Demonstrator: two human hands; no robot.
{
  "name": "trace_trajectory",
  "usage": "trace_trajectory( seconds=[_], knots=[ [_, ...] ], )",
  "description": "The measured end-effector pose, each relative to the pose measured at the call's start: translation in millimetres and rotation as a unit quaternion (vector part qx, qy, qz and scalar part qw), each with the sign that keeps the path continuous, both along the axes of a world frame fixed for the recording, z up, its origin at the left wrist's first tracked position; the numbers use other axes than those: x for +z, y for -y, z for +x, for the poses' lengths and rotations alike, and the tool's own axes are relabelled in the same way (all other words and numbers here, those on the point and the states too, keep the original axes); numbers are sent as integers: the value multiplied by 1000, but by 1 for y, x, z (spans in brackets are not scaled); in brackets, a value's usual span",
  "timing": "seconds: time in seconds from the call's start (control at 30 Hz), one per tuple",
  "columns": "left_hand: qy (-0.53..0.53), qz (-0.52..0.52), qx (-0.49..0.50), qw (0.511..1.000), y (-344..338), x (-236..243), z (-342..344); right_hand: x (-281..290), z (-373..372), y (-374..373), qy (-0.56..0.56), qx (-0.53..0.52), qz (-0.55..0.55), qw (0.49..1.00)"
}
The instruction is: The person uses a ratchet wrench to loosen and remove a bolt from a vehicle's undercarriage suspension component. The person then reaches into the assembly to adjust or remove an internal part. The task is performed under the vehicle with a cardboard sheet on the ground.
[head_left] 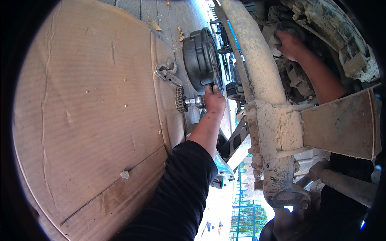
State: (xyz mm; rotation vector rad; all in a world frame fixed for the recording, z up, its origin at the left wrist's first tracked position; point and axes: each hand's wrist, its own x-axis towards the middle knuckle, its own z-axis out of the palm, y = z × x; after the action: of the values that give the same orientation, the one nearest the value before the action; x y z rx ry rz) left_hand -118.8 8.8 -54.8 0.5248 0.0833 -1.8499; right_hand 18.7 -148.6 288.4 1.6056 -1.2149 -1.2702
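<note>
My left hand [214,100] reaches out to a black round plastic pan [198,60], its fingers closed on the pan's near rim; the thumb is hidden. Beside that hand a chain wrench [181,99] with a silver drive head lies at the edge of the cardboard, and a hooked silver metal piece [166,72] is by its chain. My right hand [292,46] is up among the vehicle's underside parts, fingers curled at a pale rounded part [274,46] next to a dark round one. Shadow hides what those fingers hold.
A large cardboard sheet [96,100] covers the left side, with paving [161,16] beyond. Mud-caked axle tube [257,52] and housing [277,128] stand between my arms. A metal bracket [337,124] juts out below my right forearm. A green fence [247,217] shows outside.
</note>
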Motion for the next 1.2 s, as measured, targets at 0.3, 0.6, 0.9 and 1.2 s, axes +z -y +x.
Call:
trace_trajectory(
  seconds=[0.3,0.6,0.9,1.2],
  knots=[
    [39,-4,-22,999,-1,4,16,-5,4,-2,0,-9,-3,1000],
    [-9,-3,-48,999,3,4,19,-7,9,-2,-14,-28,-12,999],
    [-4,-19,-47,999,4,1,21,-6,7,-2,-4,-19,-5,1000],
    [15,-17,-46,999,6,-2,9,-6,5,-2,-12,-4,-9,1000]
  ],
)
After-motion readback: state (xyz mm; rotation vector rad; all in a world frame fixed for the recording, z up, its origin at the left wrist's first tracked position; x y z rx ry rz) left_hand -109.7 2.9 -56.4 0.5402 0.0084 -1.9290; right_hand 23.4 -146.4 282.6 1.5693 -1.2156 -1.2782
